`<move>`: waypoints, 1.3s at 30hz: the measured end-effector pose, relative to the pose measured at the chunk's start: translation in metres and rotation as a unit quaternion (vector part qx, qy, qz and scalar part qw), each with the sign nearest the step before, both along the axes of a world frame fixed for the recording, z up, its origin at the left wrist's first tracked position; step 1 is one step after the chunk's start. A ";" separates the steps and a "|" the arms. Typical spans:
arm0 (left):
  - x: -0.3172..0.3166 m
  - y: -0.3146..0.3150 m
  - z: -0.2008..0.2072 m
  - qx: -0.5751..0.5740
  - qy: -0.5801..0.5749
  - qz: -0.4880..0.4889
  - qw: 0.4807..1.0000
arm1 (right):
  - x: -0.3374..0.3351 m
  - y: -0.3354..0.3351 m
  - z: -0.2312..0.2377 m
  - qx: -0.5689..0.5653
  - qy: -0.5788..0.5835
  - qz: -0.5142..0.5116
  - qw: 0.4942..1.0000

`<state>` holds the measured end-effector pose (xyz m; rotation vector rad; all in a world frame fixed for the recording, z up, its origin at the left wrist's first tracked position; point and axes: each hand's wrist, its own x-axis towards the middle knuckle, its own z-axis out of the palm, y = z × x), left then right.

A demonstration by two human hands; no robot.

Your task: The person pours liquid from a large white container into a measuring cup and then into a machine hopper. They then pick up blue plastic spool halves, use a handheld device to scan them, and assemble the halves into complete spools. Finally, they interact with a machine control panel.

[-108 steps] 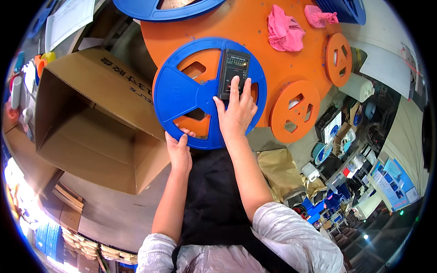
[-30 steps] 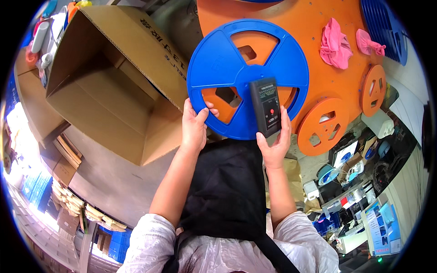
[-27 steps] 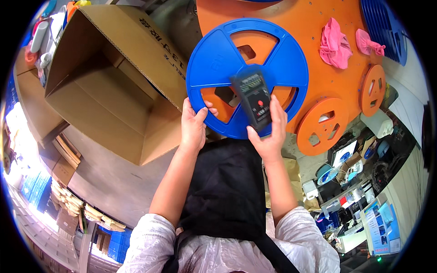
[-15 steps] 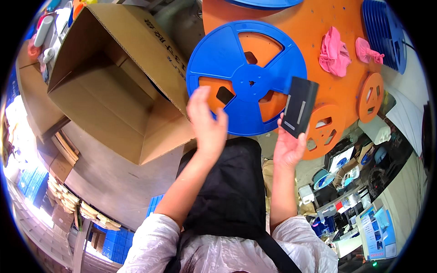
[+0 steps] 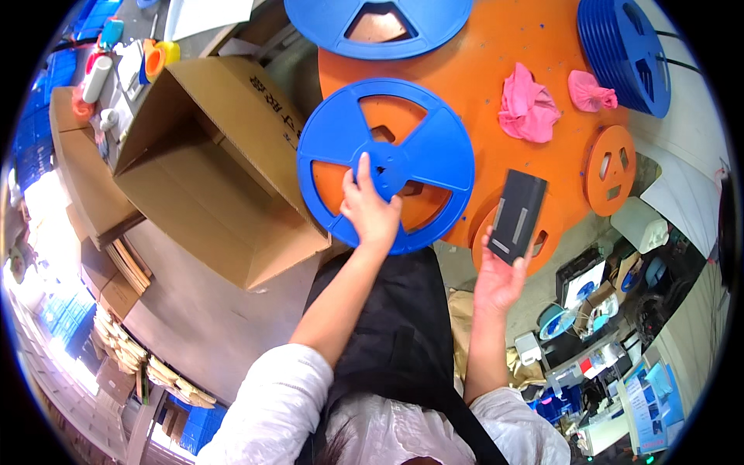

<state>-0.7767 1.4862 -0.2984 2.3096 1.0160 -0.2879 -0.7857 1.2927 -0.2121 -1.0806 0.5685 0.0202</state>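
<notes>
tabletop (image 5: 496,46): before the person, right of the carton (image 5: 291,229)
left hand (image 5: 372,217): on the near reel (image 5: 438,143), by the tabletop's near edge
behind it: far reel (image 5: 422,23)
right hand (image 5: 500,283): holding the handheld meter (image 5: 518,217), partly before the middle reel (image 5: 552,221)
tabletop's right: crumpled cloth (image 5: 528,107), knotted cloth (image 5: 591,91), then stacked reels (image 5: 620,54); end reel (image 5: 599,186) before these

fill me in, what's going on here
A person has the left hand over a blue reel, fingers near its hub, with an orange surface showing through the reel's cutouts. The right hand grips a black rectangular handheld device off to the reel's right. An open cardboard box is at the reel's left.
</notes>
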 end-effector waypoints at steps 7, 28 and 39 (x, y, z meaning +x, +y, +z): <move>-0.001 0.077 0.146 -0.732 -0.180 0.217 0.619 | 0.025 -0.003 0.048 -0.207 -0.132 0.059 0.968; -0.073 0.104 0.134 -0.825 -0.160 0.226 0.493 | 0.022 0.178 0.091 -0.541 -0.371 0.310 0.689; -0.079 0.119 0.133 -0.799 -0.144 0.219 0.541 | 0.013 0.196 0.092 -0.553 -0.368 0.301 0.684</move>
